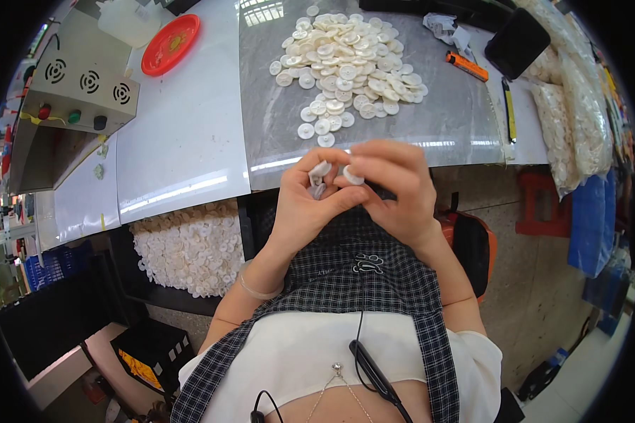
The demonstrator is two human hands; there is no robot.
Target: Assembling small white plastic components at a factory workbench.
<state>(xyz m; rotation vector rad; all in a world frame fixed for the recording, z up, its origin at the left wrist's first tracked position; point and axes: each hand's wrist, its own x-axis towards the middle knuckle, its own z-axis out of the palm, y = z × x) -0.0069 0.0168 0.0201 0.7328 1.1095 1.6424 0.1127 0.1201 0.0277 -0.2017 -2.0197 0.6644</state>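
Note:
In front of my apron, just off the table's near edge, my two hands meet. My left hand [298,204] is closed around white plastic pieces [319,171]; their exact shape is partly hidden by the fingers. Between the two hands is a small white round disc [353,176], pinched by the thumb and fingers of my right hand [406,187]. My left thumb reaches to just beneath this disc. Beyond the hands, a heap of white round plastic discs [349,53] lies on the grey tabletop [275,127], with a few loose ones nearest me.
Below the table at left, a black bin [243,229] holds many small white pieces [190,247]. A grey machine box with knobs [85,88] and a red plate [155,60] stand at left. At right are an orange marker [467,66], a yellow cutter [509,113] and plastic bags [561,134].

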